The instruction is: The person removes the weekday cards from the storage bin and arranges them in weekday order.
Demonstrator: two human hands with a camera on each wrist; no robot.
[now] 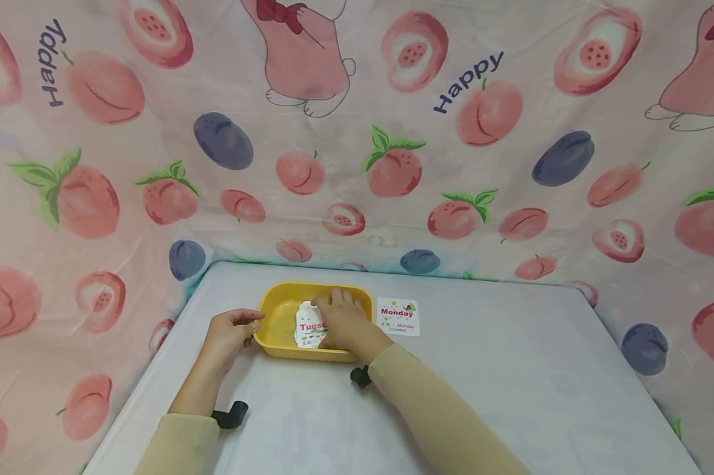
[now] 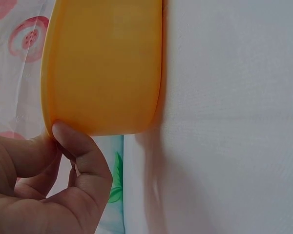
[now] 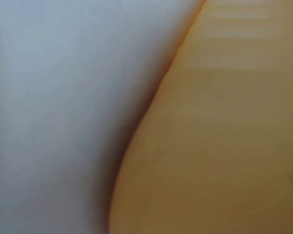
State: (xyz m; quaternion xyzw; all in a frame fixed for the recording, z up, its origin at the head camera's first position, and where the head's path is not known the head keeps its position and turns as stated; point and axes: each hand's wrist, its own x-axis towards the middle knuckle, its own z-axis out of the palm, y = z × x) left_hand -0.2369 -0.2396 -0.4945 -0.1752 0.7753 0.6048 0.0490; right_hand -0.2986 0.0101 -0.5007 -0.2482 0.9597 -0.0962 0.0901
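Note:
A yellow tray (image 1: pixel 278 315) stands on the table, holding a small stack of white cards. On the top card (image 1: pixel 306 326) the red word "Tuesday" is partly covered. My left hand (image 1: pixel 229 333) pinches the tray's left rim between thumb and fingers; the left wrist view shows this hand (image 2: pixel 63 180) at the end of the tray wall (image 2: pixel 102 68). Inside the tray, my right hand (image 1: pixel 348 323) reaches over the cards and grips the Tuesday card by its edges, hiding its right part. Only the tray's outer wall (image 3: pixel 219 146) fills the right wrist view, without the hand.
Just right of the tray, a "Monday" card (image 1: pixel 398 316) lies face up on the white table (image 1: pixel 511 369). A peach-print cloth (image 1: pixel 345 152) hangs behind the table and along its sides. Each wrist wears a small black camera mount (image 1: pixel 231 415).

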